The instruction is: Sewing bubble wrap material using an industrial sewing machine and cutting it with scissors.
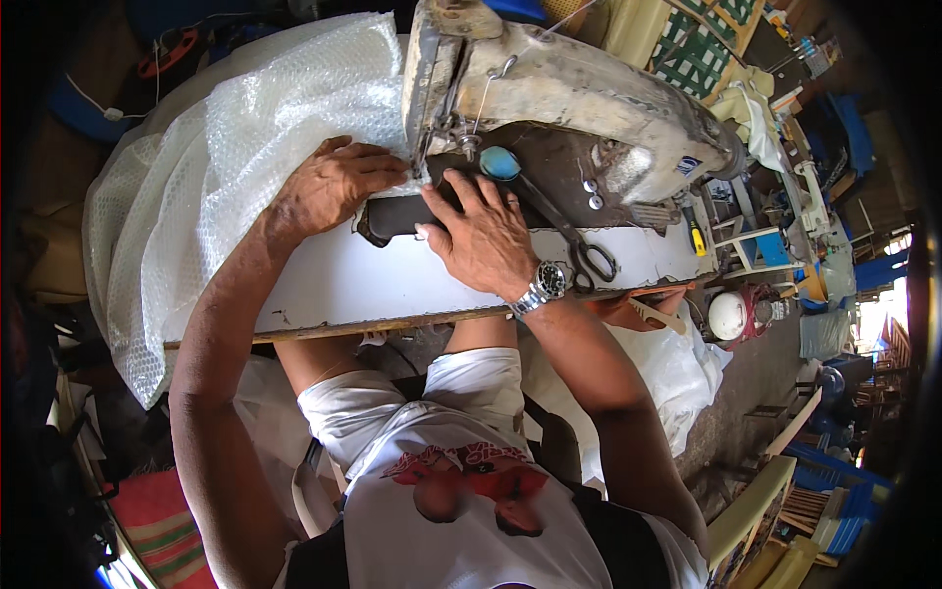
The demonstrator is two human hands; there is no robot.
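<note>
My left hand (334, 185) lies palm down on a large sheet of clear bubble wrap (280, 93). Its fingers stretch toward the needle area of a worn, pale sewing machine (579, 74); its thumb is hidden. Just right of the needle, my right hand (481, 236) rests with fingers spread over the dark machine bed (392, 216), fingertips beside the sheet's edge. A steel watch (542, 287) is on that wrist. The wrap's edge reaches the presser foot, partly covered by my fingers. Black-handled scissors (569, 231) lie on the bed right of my right hand, close to a round blue object (499, 163).
The white tabletop (343, 280) has a worn front edge above my knees. A yellow-and-black handled tool (696, 236) lies at its right end. Bubble wrap hangs over the left side. White sheeting (677, 383) and a white-and-red round object (728, 316) are on the floor at right.
</note>
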